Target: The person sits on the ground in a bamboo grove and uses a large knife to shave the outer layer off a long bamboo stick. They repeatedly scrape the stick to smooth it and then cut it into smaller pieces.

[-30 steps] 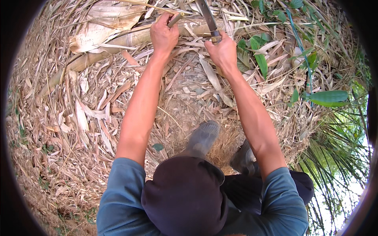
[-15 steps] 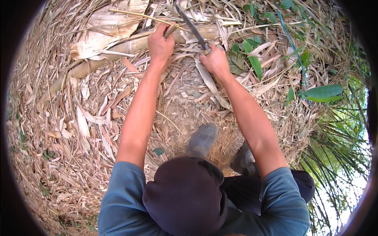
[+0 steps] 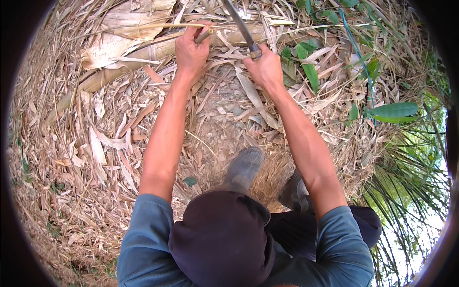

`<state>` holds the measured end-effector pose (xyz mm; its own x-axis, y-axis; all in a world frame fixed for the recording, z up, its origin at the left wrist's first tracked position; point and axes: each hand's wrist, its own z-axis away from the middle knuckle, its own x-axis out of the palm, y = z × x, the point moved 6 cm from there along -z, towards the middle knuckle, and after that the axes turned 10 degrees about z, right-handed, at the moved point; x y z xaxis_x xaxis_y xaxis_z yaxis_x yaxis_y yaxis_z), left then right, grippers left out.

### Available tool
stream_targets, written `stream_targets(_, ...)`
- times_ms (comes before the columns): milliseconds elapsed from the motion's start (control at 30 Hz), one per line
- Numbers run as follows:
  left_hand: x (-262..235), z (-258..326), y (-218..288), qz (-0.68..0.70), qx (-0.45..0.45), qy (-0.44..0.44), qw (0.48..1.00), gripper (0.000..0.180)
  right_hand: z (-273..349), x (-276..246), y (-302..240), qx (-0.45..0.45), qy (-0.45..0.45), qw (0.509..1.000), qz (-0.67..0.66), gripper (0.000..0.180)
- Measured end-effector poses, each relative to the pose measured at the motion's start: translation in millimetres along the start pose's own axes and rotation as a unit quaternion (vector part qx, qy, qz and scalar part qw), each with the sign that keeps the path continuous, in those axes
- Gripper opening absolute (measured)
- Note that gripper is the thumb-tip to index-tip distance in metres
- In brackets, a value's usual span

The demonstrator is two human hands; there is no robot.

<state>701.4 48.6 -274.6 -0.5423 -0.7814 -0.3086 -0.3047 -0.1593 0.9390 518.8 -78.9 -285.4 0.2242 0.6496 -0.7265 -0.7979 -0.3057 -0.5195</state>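
- A person, seen from overhead, bends over a fallen bamboo culm that lies across the top of the frame on ground thick with dry leaf litter.
- The left hand rests on the culm, its fingers clamped round a short, thin stub that juts out from the stem; the stub points up and to the right, toward the blade.
- The right hand is closed tight on the handle of a long knife, whose narrow blade runs up and to the left from the fist and crosses over the culm just beside the left hand.
- The culm's long axis runs from the lower left, near the frame's edge, up to the right past both hands; it lies directly ahead of the person, and both arms reach out to it at nearly full stretch. The left hand is on it; the right hand sits just short of it, with only the blade across it.
- The gap between blade and left fingers is small: the two are near but apart, and the held stub lies between them.
- Pale, papery culm sheaths drape over the stem to the left of the hands and cover part of it.
- Green broad leaves and a thin blue cord or stem stand to the right, clear of the blade.
- Two worn grey shoes stand on the litter below the hands, well apart from the culm.
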Motion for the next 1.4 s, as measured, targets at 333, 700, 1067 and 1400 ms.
stream_targets(333, -5, -3, -7, -0.01, 0.0, -0.006, 1.0, 0.023, -22, 20, 18, -0.011, -0.011, 0.999, 0.052, 0.045)
stream_targets(700, -6, 2, -5, -0.022, -0.011, 0.051, 0.998, 0.015, -28, 19, 14, -0.012, 0.004, 0.997, 0.081, 0.042)
stream_targets(1067, -6, 0, 9, -0.108, 0.019, 0.11, 0.988, 0.016, -18, 9, 7, -0.003, 0.035, 0.998, 0.05, 0.04)
stream_targets(1400, 3, -14, 0, -0.029, 0.07, 0.046, 0.996, 0.015, -29, 36, 24, -0.038, 0.013, 0.993, 0.113, 0.042)
